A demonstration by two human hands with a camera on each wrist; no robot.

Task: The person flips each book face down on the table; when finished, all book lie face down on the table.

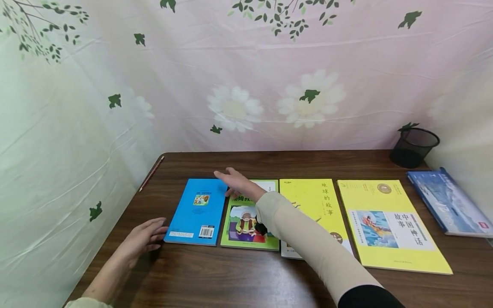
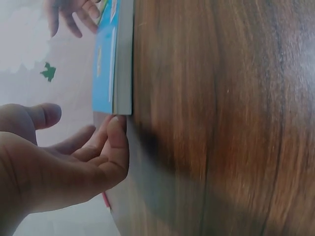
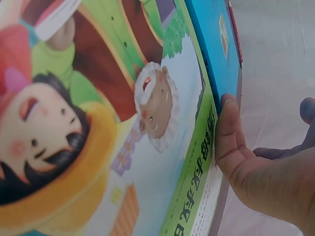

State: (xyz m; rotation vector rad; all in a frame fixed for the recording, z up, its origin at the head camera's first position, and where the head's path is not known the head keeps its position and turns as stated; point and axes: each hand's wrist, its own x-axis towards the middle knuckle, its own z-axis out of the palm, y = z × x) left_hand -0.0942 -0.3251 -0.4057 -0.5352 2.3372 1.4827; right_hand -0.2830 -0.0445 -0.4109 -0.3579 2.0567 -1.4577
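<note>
The left hand (image 1: 143, 238) lies on the wooden table (image 1: 215, 278) at about seven o'clock from the blue book (image 1: 197, 212), fingers straight and loosely spread, holding nothing; the left wrist view shows its fingertips (image 2: 116, 129) right at the book's near left corner, touching or a hair short of it, I cannot tell which. The blue book lies flat, back cover up, with its long axis running from six to twelve o'clock, slightly tilted, and its right edge just beside or slightly over the green book (image 1: 249, 222). The right hand (image 1: 238, 183) reaches in across the row from about four o'clock, the sleeve passing over the green book and the yellow book (image 1: 313, 201), and rests at the blue book's far right corner, at roughly one o'clock on its cover. Its fingers are extended, not curled round anything; in the right wrist view one fingertip (image 3: 227, 105) presses against the blue book's edge where it meets the green cover. So the two hands sit at opposite corners of the blue book, along its diagonal, the left one nearer the person.
</note>
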